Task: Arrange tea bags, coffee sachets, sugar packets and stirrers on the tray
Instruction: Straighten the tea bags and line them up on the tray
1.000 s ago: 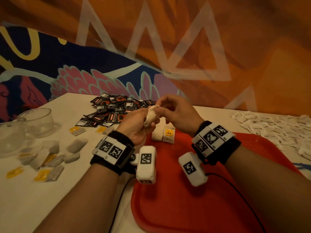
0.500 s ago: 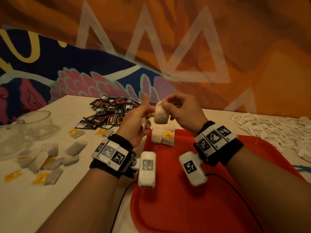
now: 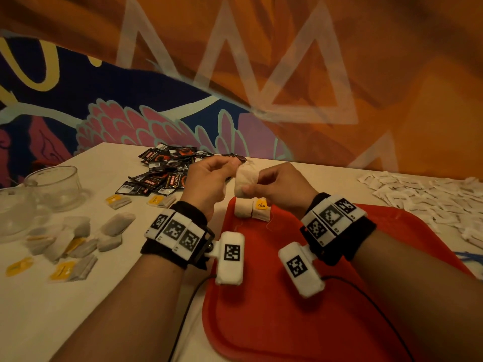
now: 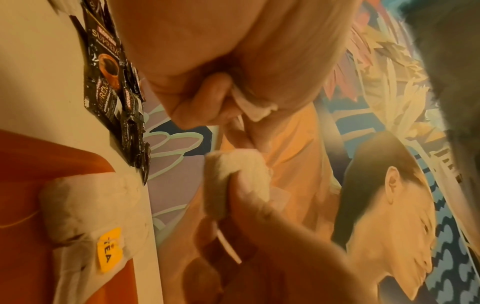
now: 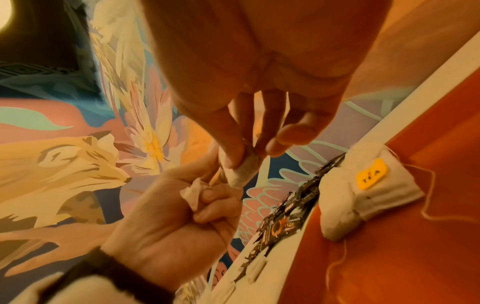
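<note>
Both hands hover over the far left corner of the red tray [image 3: 287,322]. My right hand [image 3: 251,185] pinches a white tea bag [image 3: 243,182] between thumb and fingers; the same tea bag [image 5: 244,170] shows in the right wrist view. My left hand [image 3: 230,165] is beside it with fingers curled round a small white paper scrap [image 5: 191,191], and its fingertips reach the bag's top. Two tea bags [image 3: 252,210] lie side by side on the tray's far left corner, one with a yellow TEA tag [image 3: 261,205].
A pile of black coffee sachets [image 3: 167,171] lies at the table's back. Loose tea bags [image 3: 78,239] and two glass bowls [image 3: 55,186] are on the left. White sugar packets [image 3: 431,199] are spread on the right, blue stirrers [image 3: 470,257] at the right edge.
The tea bag has passed from between both hands into the right hand's pinch and risen a little. The left hand opened briefly, then curled again beside the bag's top.
</note>
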The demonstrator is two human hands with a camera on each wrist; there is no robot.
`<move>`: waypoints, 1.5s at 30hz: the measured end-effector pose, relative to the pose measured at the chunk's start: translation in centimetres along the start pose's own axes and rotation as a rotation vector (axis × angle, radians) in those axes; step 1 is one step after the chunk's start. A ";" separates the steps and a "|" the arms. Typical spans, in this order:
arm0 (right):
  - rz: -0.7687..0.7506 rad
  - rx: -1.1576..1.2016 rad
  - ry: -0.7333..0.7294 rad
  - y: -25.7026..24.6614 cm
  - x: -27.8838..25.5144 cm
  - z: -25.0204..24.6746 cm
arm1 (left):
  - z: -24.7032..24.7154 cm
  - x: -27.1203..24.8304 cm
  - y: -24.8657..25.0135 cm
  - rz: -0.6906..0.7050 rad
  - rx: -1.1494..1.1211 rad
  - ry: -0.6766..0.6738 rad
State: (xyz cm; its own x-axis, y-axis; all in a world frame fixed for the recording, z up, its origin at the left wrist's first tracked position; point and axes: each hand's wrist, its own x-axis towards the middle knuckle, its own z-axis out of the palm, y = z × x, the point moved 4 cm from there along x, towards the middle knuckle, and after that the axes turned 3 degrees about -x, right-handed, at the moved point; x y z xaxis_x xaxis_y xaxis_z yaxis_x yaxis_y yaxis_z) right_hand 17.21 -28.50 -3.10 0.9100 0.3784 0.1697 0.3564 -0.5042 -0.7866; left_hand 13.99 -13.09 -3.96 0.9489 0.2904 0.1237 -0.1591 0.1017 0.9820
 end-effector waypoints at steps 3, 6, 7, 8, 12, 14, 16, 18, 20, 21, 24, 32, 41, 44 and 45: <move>0.098 -0.070 -0.102 0.9 0.1 0.9 | -0.5 0.5 -0.3 -0.064 -0.035 0.039; 0.195 -0.216 -0.163 1.6 0.2 1.8 | -0.7 0.7 -0.7 -0.108 -0.065 0.065; 0.221 -0.258 -0.183 1.7 0.3 2.1 | -0.8 0.7 -0.7 -0.118 -0.069 0.070; 0.240 -0.299 -0.202 1.8 0.3 2.4 | -0.8 0.7 -0.8 -0.123 -0.069 0.073; 0.276 -0.441 -0.207 1.8 0.9 3.1 | -1.1 0.9 -0.9 -0.135 -0.061 0.079; 0.294 -0.493 -0.193 1.8 1.3 3.3 | -1.1 0.9 -0.9 -0.138 -0.065 0.076; 0.301 -0.537 -0.185 1.7 1.5 3.4 | -1.1 0.9 -0.9 -0.139 -0.070 0.075; 0.293 -0.585 -0.191 1.3 1.5 3.5 | -1.0 0.8 -0.8 -0.137 -0.074 0.071; 0.281 -0.632 -0.203 1.1 1.5 3.5 | -1.0 0.8 -0.7 -0.137 -0.073 0.065; 0.277 -0.655 -0.208 1.1 1.5 3.6 | -1.0 0.8 -0.7 -0.136 -0.072 0.063; 0.277 -0.687 -0.207 1.0 1.6 3.5 | -1.1 0.7 -0.6 -0.136 -0.067 0.059; 0.255 -0.627 -0.216 1.0 1.3 3.0 | -1.0 0.6 -0.5 -0.157 -0.099 0.052; 0.227 -0.543 -0.233 0.7 1.1 2.7 | -1.2 0.9 -0.9 -0.174 -0.095 0.050; 0.172 -0.540 -0.200 0.3 1.2 1.7 | -1.2 1.0 -1.0 -0.217 -0.129 0.038; 0.142 -0.518 -0.177 -0.1 1.2 1.2 | -1.1 0.9 -1.0 -0.239 -0.157 0.025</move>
State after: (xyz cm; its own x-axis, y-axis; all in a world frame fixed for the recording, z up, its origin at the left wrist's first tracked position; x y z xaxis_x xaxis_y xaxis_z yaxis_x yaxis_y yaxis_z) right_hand 18.03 -27.03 -3.56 0.9230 0.3811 -0.0533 0.3314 -0.8576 -0.3932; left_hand 14.71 -11.83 -4.99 0.9578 0.2640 -0.1140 0.0258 0.3158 0.9485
